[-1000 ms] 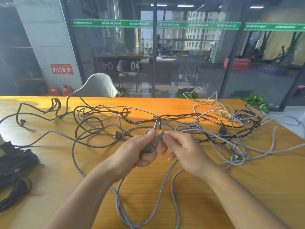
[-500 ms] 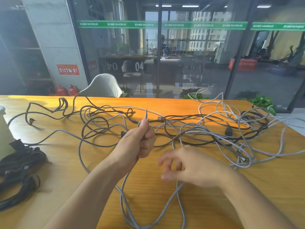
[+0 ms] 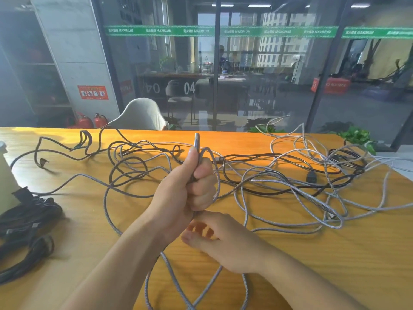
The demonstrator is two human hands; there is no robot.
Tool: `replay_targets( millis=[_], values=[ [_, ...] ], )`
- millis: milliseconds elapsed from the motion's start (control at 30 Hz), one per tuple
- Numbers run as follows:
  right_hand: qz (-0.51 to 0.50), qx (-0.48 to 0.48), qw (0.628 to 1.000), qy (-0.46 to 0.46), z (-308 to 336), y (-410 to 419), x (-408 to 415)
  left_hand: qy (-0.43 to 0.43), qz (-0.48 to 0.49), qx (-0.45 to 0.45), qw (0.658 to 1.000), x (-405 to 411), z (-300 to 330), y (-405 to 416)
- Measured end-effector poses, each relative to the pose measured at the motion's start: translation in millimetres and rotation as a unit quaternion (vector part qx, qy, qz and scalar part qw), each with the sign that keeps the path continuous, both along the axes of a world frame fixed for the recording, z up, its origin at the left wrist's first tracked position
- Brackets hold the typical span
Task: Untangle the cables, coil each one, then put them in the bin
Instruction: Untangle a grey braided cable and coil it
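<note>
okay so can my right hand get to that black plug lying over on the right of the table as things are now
Probably yes. The right hand is low, near the left hand, its fingers blurred at the grey cable. The black plug lies exposed among loose loops, nothing covering it, though lifting it would likely drag neighbouring cables.

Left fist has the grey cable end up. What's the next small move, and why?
Probably draw the right hand down along the grey cable to feed the next loop into the left hand. The left hand grips the cable with its plug pointing up and one loop started; the right hand touches the strand just below the fist, and the rest lies in the tangle.
</note>
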State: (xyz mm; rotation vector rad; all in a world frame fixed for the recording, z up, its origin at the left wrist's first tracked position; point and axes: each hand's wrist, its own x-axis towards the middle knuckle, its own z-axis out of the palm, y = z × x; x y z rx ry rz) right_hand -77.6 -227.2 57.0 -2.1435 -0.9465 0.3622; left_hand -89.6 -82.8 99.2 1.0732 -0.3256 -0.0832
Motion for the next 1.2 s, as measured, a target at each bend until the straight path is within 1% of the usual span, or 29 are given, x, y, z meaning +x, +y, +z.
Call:
replay_targets(
  millis=[67, 200, 233, 300, 333, 400, 433, 500, 567, 633, 700, 767, 833, 867, 900, 1033, 1100, 1133, 1200],
  values=[
    [0.027, 0.033, 0.998, 0.047, -4, 1, 5, -0.007, -0.017, -0.006, 1.000, -2, 2, 0],
    [0.062, 0.064, 0.992, 0.091, -6, 7, 11, -0.012, -0.034, -0.016, 0.999, -6, 4, 1],
    [0.065, 0.068, 0.991, 0.097, -5, 8, 11, -0.013, -0.034, -0.018, 0.999, -7, 5, 1],
    [0.057, 0.056, 0.993, 0.082, -6, 9, 10, -0.014, -0.041, -0.024, 0.999, -8, 7, 2],
    [0.038, 0.048, 0.996, 0.058, -4, 10, 9, -0.014, -0.046, -0.028, 0.998, -8, 7, 2],
    [-0.031, 0.026, 0.999, -0.029, -3, 9, 12, -0.014, -0.047, -0.029, 0.998, -8, 8, 3],
    [-0.074, 0.029, 0.994, -0.069, -3, 7, 15, -0.015, -0.041, -0.024, 0.999, -9, 9, 3],
    [-0.138, 0.069, 0.978, -0.137, -4, 2, 23, -0.017, -0.024, -0.012, 1.000, -8, 10, 4],
    [-0.169, 0.083, 0.957, -0.219, -9, -4, 34, -0.013, -0.005, -0.004, 1.000, -9, 11, 4],
    [-0.186, 0.079, 0.938, -0.281, -11, -10, 47, -0.008, 0.007, -0.002, 1.000, -9, 12, 6],
    [-0.191, 0.084, 0.933, -0.292, -10, -18, 58, -0.009, 0.003, 0.001, 1.000, -8, 12, 8],
    [-0.179, 0.117, 0.945, -0.249, -4, -29, 66, -0.004, 0.002, 0.010, 1.000, -7, 13, 11],
    [-0.128, 0.149, 0.971, -0.137, 6, -42, 70, 0.008, 0.009, 0.015, 1.000, -8, 14, 14],
    [-0.096, 0.160, 0.979, -0.077, 11, -49, 72, 0.010, 0.011, 0.013, 1.000, -8, 15, 16],
    [-0.069, 0.166, 0.983, -0.035, 14, -56, 73, 0.012, 0.013, 0.010, 1.000, -7, 15, 17],
    [0.018, 0.158, 0.984, 0.077, 25, -79, 77, 0.024, 0.000, -0.007, 1.000, -5, 13, 21],
    [0.036, 0.154, 0.978, 0.132, 27, -87, 79, 0.018, -0.023, -0.020, 0.999, -5, 13, 23],
    [0.035, 0.147, 0.978, 0.145, 27, -92, 80, 0.015, -0.031, -0.023, 0.999, -5, 13, 25],
    [0.018, 0.122, 0.982, 0.144, 26, -99, 83, 0.008, -0.038, -0.017, 0.999, -5, 13, 27]
  ],
)
